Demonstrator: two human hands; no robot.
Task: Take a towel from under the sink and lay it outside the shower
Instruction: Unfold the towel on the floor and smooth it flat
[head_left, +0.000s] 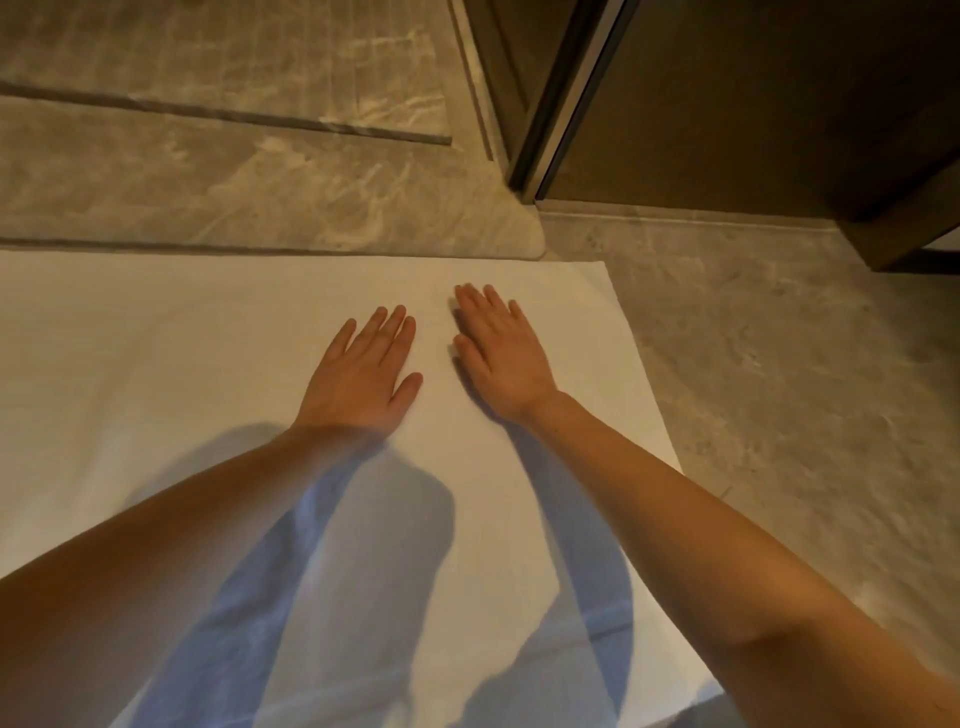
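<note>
My left hand (363, 371) lies flat on the white towel (171, 364), palm down, fingers spread a little and holding nothing. To the left of it the towel runs on and goes out of the picture, so I cannot see its left edge. There is lots of smooth towel on that side.

Past my fingertips the towel has a straight far edge. It lies right along a low stone step (270, 208) with a rounded corner. Past that step is more brown stone floor with a dark thin line (223, 117) cut across it.

My two hands are near each other but not touching. A small strip of towel shows between them.

My right hand (501, 353) is also flat on the towel, palm down, fingers open, holding nothing. It looks a bit blurry. It sits near the far right corner of the towel.

To the right of my right hand the towel ends in a long edge that slants back toward me. Beyond that edge is bare grey stone floor (779, 389), wide and open.

Far past my right hand stands a dark brown wall (727, 104) with a shiny metal strip (576, 98) running up it.

Close to me, my arms throw bluish shadows (363, 571) on the towel. I cannot see the near edge of the towel well.
</note>
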